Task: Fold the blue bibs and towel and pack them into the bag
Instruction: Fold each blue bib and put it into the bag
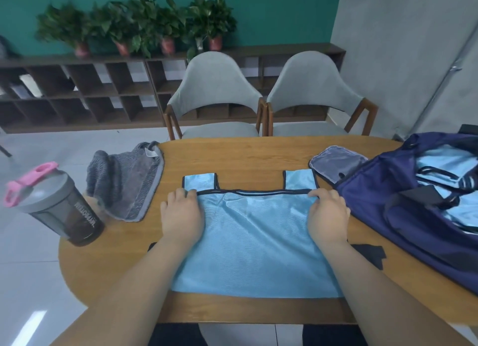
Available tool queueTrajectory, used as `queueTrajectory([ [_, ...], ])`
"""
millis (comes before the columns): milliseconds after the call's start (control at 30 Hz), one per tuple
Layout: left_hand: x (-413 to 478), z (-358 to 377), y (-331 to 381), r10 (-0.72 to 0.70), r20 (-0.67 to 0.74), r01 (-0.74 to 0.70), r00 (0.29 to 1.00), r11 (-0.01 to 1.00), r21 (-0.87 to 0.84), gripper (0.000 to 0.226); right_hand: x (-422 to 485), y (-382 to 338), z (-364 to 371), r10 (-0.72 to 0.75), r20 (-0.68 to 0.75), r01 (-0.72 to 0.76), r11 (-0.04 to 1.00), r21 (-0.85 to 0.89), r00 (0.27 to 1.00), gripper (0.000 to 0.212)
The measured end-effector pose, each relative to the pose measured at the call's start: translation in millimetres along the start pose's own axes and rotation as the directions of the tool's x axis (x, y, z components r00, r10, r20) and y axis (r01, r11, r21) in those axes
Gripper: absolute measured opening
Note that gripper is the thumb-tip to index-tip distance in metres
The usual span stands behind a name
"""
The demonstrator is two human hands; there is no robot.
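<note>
Table [258, 154]: I see an oval top of warm wood grain, its near edge straight.
Blue bib [253, 232]: thin, shiny, fine-ribbed cloth lying flat in the middle of the table; dark piping runs along the neckline; two square shoulder tabs point away from me; black strips stick out from under both sides.
Left hand [181, 213]: palm down on the bib's left side; fingers [186, 193] curled together, gripping the top hem at the base of the left tab.
Right hand [327, 216]: mirrored on the right side; fingers [318, 193] bent together and clamped on the hem below the right tab.
Shaker bottle [62, 206]: smoky translucent plastic with a pink flip lid, at the table's left rim.
Towel [126, 182]: grey, nubbly terry, loosely bunched, left of the bib and apart from it.
Bag [403, 211]: navy fabric, soft-sided, open at the right; folded bibs [447, 164] inside; a mesh flap [336, 163] lies beside it.
Chairs [214, 87]: two, grey upholstery on wooden frames, beyond the far edge.
</note>
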State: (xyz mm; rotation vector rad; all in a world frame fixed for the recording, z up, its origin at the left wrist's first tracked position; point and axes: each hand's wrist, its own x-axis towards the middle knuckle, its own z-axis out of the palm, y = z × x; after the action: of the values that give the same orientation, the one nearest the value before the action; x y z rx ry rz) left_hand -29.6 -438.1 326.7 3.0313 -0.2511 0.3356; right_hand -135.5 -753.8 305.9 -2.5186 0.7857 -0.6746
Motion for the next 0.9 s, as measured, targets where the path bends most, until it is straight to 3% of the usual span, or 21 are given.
queueTrajectory([
  [233, 10.6, -3.7, -26.5, -0.092, 0.101, 0.107, 0.991, 0.982, -0.156, 0.048, -1.5, 2.0, -7.9, 0.035, -0.030, -0.028, 0.976, 0.215, 0.999, 0.029],
  [467, 29.0, -8.6, -38.7, -0.069, 0.264, 0.167, 0.962, 0.914, -0.371, 0.015, 4.9, 2.1, -25.8, 0.143, 0.058, -0.154, 0.910, 0.384, 0.988, 0.029],
  [567, 29.6, -10.9, -41.2, -0.044, 0.195, 0.130, 0.980, 0.881, -0.454, 0.016, 6.9, 3.7, -35.4, 0.159, 0.096, -0.185, 0.879, 0.438, 0.983, 0.027],
  [667, 27.4, -11.1, -42.8, -0.011, 0.135, 0.068, 0.991, 0.904, -0.423, 0.015, 6.9, 6.8, -41.0, 0.130, 0.115, -0.165, 0.903, 0.396, 0.985, 0.025],
  [767, 21.6, -13.9, -38.6, 0.000, 0.044, 0.018, 0.999, 0.910, -0.414, 0.010, 7.8, 9.5, -45.5, 0.063, 0.071, -0.082, 0.942, 0.325, 0.995, 0.023],
  [900, 13.6, -20.0, -31.5, -0.028, -0.061, -0.010, 0.998, 0.838, -0.546, 0.006, 11.9, 9.8, -46.2, -0.022, 0.018, 0.016, 0.962, 0.272, 1.000, 0.023],
])
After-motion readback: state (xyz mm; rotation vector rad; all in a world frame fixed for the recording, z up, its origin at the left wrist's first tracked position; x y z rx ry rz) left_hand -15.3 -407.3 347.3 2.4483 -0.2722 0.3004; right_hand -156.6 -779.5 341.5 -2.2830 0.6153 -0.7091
